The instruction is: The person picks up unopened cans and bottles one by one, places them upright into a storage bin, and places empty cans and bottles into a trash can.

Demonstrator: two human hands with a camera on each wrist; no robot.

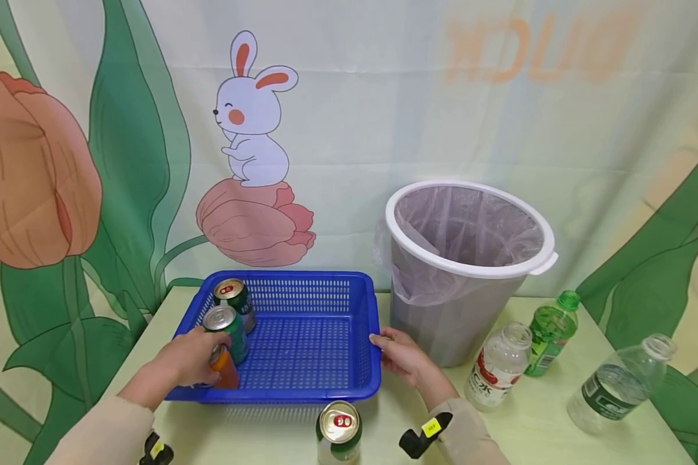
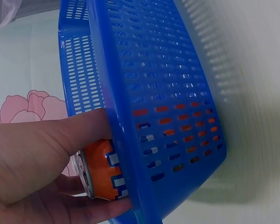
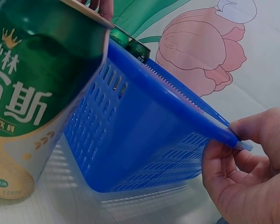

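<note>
A blue plastic basket point(image 1: 302, 355) with slotted walls sits on the table. At its front left corner my left hand point(image 1: 187, 358) grips an orange can point(image 1: 227, 373) inside the basket; in the left wrist view thumb and fingers lie around the can's top end point(image 2: 100, 170). Two green cans point(image 1: 240, 341) stand behind it along the basket's left wall. On the right side, my right hand point(image 1: 406, 358) pinches the basket's rim between thumb and fingers, close up in the right wrist view. A green and gold can point(image 1: 340, 433) stands outside, before the basket's front wall.
A grey bin point(image 1: 454, 310) with a white rim and a clear liner stands right of the basket. Further right are a clear bottle with a red and white label point(image 1: 494, 371), a green bottle point(image 1: 549, 336) and a tilted-looking clear bottle point(image 1: 619, 387). A printed curtain point(image 1: 349, 129) hangs behind.
</note>
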